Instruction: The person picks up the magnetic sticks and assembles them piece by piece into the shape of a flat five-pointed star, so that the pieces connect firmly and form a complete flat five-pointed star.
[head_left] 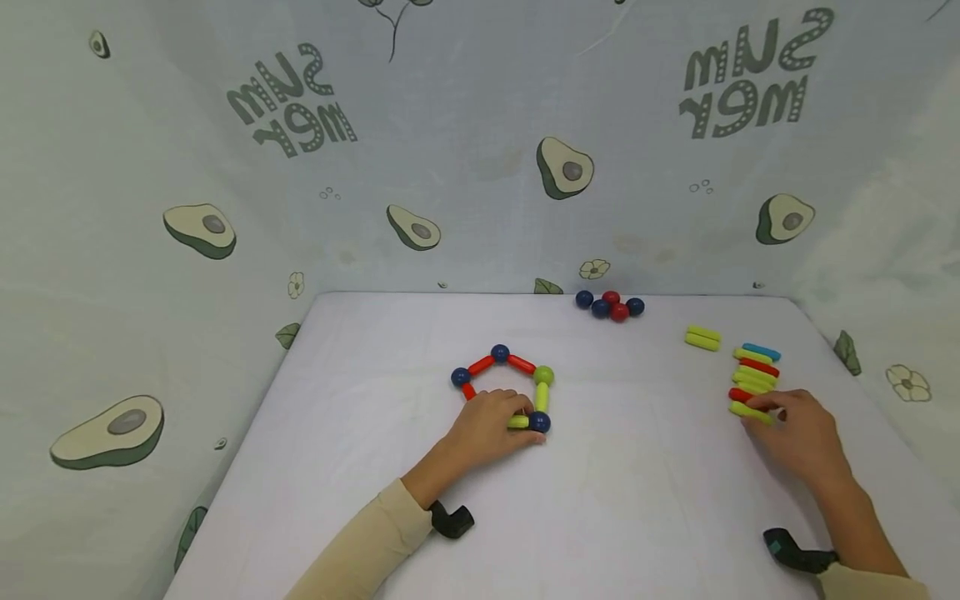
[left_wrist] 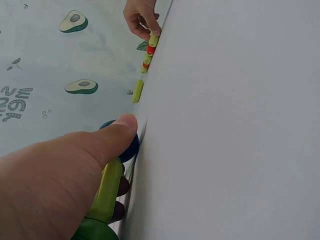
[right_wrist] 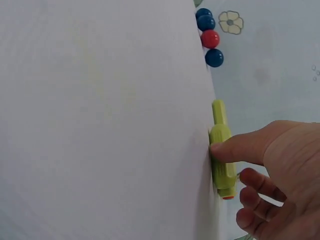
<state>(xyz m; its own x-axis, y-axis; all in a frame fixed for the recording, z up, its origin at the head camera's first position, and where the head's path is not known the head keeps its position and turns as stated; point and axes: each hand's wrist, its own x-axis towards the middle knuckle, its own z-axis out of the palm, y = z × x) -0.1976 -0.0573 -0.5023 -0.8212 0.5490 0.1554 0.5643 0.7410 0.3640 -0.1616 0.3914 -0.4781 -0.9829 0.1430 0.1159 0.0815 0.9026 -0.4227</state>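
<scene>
A ring of red and yellow-green sticks joined by balls lies on the table's left half. Blue balls point(head_left: 500, 354), a green ball point(head_left: 544, 377) and red sticks point(head_left: 522, 364) show; the ring's lower left is hidden. My left hand point(head_left: 495, 425) grips the ring's near edge. Its thumb lies on a blue ball point(left_wrist: 131, 150), beside a yellow-green stick point(left_wrist: 107, 192). Over at the right, my right hand point(head_left: 806, 437) pinches a yellow-green stick point(head_left: 750, 412) between thumb and finger. That stick point(right_wrist: 223, 165) is at the near end of a row of loose sticks point(head_left: 756, 375).
Several loose blue and red balls point(head_left: 601, 308) cluster at the table's far edge. Two yellow-green sticks point(head_left: 702, 337) lie side by side, left of the row. A printed cloth point(head_left: 480, 167) hangs behind the white table point(head_left: 637, 483).
</scene>
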